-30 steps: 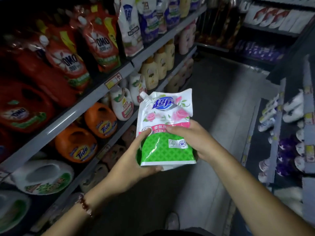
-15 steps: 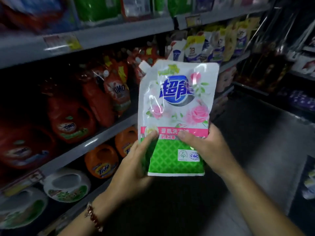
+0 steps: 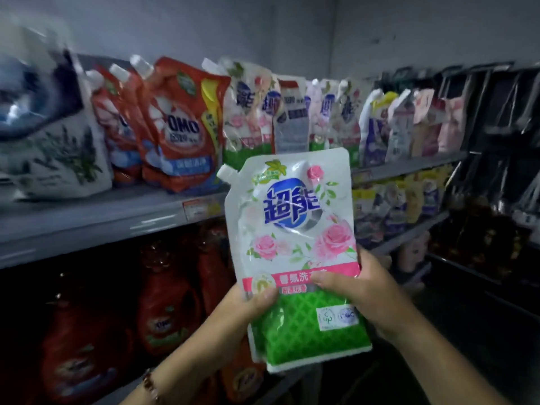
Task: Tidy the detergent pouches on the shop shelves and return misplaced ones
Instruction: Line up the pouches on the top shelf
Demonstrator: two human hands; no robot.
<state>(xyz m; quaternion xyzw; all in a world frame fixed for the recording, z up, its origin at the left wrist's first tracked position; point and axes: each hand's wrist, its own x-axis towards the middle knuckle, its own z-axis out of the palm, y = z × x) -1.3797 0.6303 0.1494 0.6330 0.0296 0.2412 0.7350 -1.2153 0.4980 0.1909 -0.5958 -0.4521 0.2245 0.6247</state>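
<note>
While upright in mid-air before the top shelf (image 3: 96, 217), white-and-green rose pouch (image 3: 295, 229) gripped low by left hand (image 3: 248, 305) and right hand (image 3: 356, 290), thumbs on front. Behind, on the shelf: red OMO pouches (image 3: 178, 127), matching rose pouches (image 3: 251, 112).

Red detergent jugs (image 3: 163, 302) stand in shadow on the lower tier, beneath an orange price tag (image 3: 198, 206). Dark hanging goods (image 3: 496, 112) fill the right side, perhaps bagged items, too dim to tell. A pale wall (image 3: 263, 30) rises behind.
</note>
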